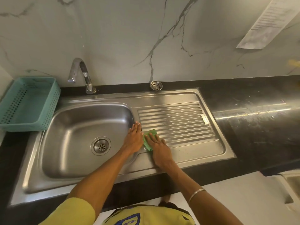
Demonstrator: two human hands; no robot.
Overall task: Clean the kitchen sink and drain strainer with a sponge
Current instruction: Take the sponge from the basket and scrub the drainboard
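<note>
Sink (186,96): a steel sink set in a dark counter (253,114), with a deep bowl and a ribbed draining board.
Bowl (78,130): on the left part of the sink; its drain hole (100,145) is open at the bottom, with no strainer in it.
Draining board (177,120): on the right part of the sink, just beside the bowl.
Sponge (148,140): green and flat, it lies on the near left corner of the draining board, close to the edge of the bowl.
Right hand (158,146): lies flat on the sponge with straight fingers and presses it to the steel; a ring is on one finger, and a thin bangle (196,194) is on the forearm.
Left hand (134,138): lies flat with straight fingers on the strip of the sink between bowl and draining board, just left of the sponge; it holds nothing.
Strainer (156,85): a small round metal one, it stands on the counter behind the sink, against the marble wall, well apart from both hands.
Tap (82,75): behind the bowl of the sink, curved, with no water visible.
Basket (29,103): blue-green plastic, left of the sink.
Paper sheet (267,23): on the wall, far above the right end of the sink.
</note>
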